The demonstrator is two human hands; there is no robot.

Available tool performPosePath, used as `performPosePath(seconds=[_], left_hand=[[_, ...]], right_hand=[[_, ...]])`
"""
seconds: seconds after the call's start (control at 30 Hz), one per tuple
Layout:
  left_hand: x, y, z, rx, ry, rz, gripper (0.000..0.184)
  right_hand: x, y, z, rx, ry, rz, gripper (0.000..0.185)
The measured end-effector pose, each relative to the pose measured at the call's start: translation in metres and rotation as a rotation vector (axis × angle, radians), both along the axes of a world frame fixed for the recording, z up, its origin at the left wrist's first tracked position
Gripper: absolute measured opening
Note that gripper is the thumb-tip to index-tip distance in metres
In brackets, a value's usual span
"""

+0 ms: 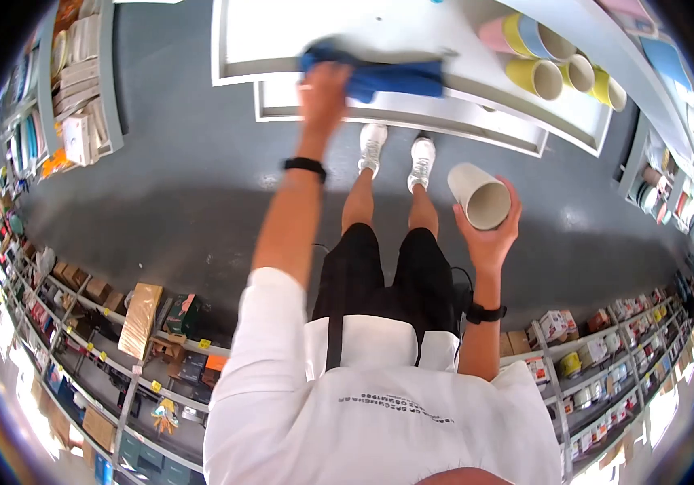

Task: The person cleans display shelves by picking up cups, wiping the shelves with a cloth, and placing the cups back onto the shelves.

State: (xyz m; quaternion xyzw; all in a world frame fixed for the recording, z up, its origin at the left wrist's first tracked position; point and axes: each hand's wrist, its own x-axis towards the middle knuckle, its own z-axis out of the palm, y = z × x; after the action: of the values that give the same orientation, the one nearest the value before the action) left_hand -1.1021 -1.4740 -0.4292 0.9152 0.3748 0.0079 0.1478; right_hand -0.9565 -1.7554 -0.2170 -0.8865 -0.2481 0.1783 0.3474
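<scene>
My right hand (492,225) is wrapped round a white cup (470,184), held tilted above the floor with its open mouth towards me. The cup is plain and has no handle that I can see. My left hand (327,85) is stretched forward to the white shelf (282,32) and grips a blue cloth (399,78). Motion smears this hand and the near part of the cloth. The rest of the cloth lies bunched along the shelf's front edge. Several yellow cups (535,78), with pink and blue ones among them, lie on their sides at the shelf's right.
A lower shelf (270,101) juts out under the upper one, just before my shoes (372,145). Stocked shelving (80,89) stands at the left. Behind me run long racks (129,404) with boxes. Grey floor (177,162) surrounds my legs.
</scene>
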Motion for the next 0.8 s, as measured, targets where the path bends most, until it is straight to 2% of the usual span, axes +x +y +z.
performPosePath(seconds=[0.03,0.07,0.13,0.2,0.27,0.33,0.4,0.47,0.53,0.57,0.63,0.67,0.7,0.73,0.77,0.8], left_hand=[[-0.031,0.025,-0.013,0.069,-0.003,0.021,0.063],[-0.051,0.043,0.009,0.143,0.115,0.088,0.061],[-0.101,0.087,0.014,0.279,0.222,0.172,0.051],[-0.114,0.114,0.05,0.154,0.321,0.276,0.042],[-0.13,0.134,0.043,0.074,0.26,0.246,0.04],[-0.12,0.125,0.039,-0.01,0.198,0.222,0.038],[-0.1,0.104,0.046,0.02,0.184,0.343,0.035],[-0.073,0.082,0.042,0.078,0.131,0.321,0.031],[-0.045,0.059,0.031,-0.296,-0.316,0.403,0.028],[-0.016,0.043,0.049,-0.314,-0.36,0.432,0.026],[0.022,0.032,0.034,-0.527,-0.735,0.337,0.023],[0.046,0.021,0.046,-0.747,-0.671,0.463,0.023],[0.069,0.013,0.05,-0.895,-0.589,0.414,0.028],[0.091,0.001,0.028,-0.759,-0.573,0.285,0.036],[0.111,-0.013,0.024,-0.736,-0.468,0.137,0.045],[0.13,-0.031,0.024,-0.554,-0.392,-0.058,0.049]], right_hand=[[0.001,0.003,0.002,0.027,0.022,-0.024,0.079],[0.002,0.001,0.001,0.018,0.012,-0.031,0.079],[0.001,0.0,-0.005,0.052,0.067,-0.046,0.08],[-0.003,-0.003,-0.008,0.071,0.049,-0.048,0.08],[-0.009,-0.006,-0.005,0.113,0.107,-0.052,0.079],[-0.012,-0.01,-0.002,0.101,0.097,-0.06,0.078],[-0.013,-0.015,-0.003,0.143,0.116,-0.057,0.078],[-0.01,-0.018,0.003,0.123,0.12,-0.066,0.078],[-0.005,-0.026,0.01,0.119,0.129,-0.077,0.078],[-0.003,-0.031,0.014,0.113,0.126,-0.082,0.078],[0.004,-0.039,0.019,0.101,0.144,-0.107,0.079],[0.007,-0.044,0.017,0.102,0.146,-0.107,0.079],[0.01,-0.052,0.013,0.096,0.129,-0.142,0.08],[0.011,-0.058,0.012,0.091,0.109,-0.176,0.08],[0.013,-0.061,0.014,0.08,0.095,-0.192,0.08],[0.016,-0.064,0.014,0.09,0.084,-0.193,0.08]])
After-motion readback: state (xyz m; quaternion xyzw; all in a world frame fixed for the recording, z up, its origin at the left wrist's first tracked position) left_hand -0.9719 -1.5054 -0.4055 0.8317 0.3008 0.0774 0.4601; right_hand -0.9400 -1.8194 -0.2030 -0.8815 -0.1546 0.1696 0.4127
